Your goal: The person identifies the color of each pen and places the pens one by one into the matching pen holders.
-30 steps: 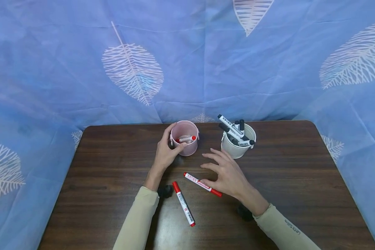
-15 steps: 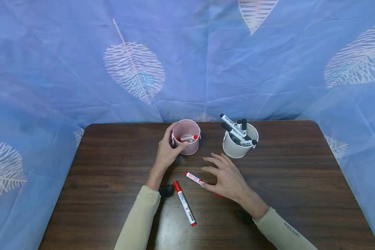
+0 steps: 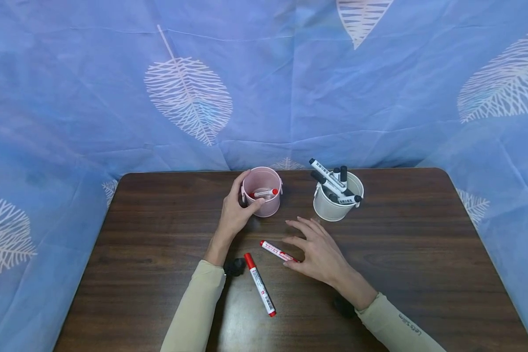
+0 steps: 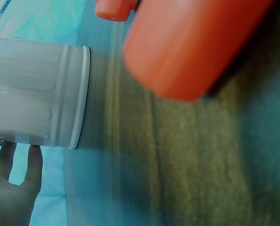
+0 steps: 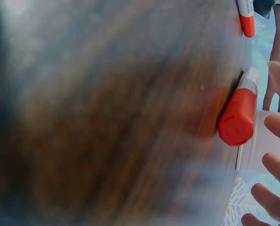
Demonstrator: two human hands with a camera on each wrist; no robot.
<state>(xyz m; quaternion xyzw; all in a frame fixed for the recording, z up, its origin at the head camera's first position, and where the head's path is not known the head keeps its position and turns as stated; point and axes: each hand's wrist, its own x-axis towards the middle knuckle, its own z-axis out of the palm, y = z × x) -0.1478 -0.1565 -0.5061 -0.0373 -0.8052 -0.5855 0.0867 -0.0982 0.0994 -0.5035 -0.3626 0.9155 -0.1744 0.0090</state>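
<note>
My left hand (image 3: 232, 214) grips a small pink bucket (image 3: 270, 209) at the back of the table, thumb at its near rim and fingers along its left side. Inside the bucket lies a marker with a red end (image 3: 267, 193). In the left wrist view, fingertips (image 4: 34, 162) rest against the bucket's wall (image 4: 31, 94). My right hand (image 3: 323, 256) is spread, its thumb right at a red-and-white marker (image 3: 276, 250) whose near end it hides. That marker (image 5: 238, 115) lies beside the spread fingers (image 5: 276, 169) in the right wrist view.
A second red-capped marker (image 3: 260, 287) lies nearer the front, between the forearms. A white bucket (image 3: 329, 210) with several black-capped markers (image 3: 330, 178) stands at the back, right of the pink one. Behind the wooden table (image 3: 149, 264) hangs a blue leaf-patterned cloth (image 3: 264, 88).
My right hand has shifted slightly over the nearer end of the red-and-white marker, which it now covers. The left hand keeps its hold on the pink bucket. The head view has shifted slightly.
</note>
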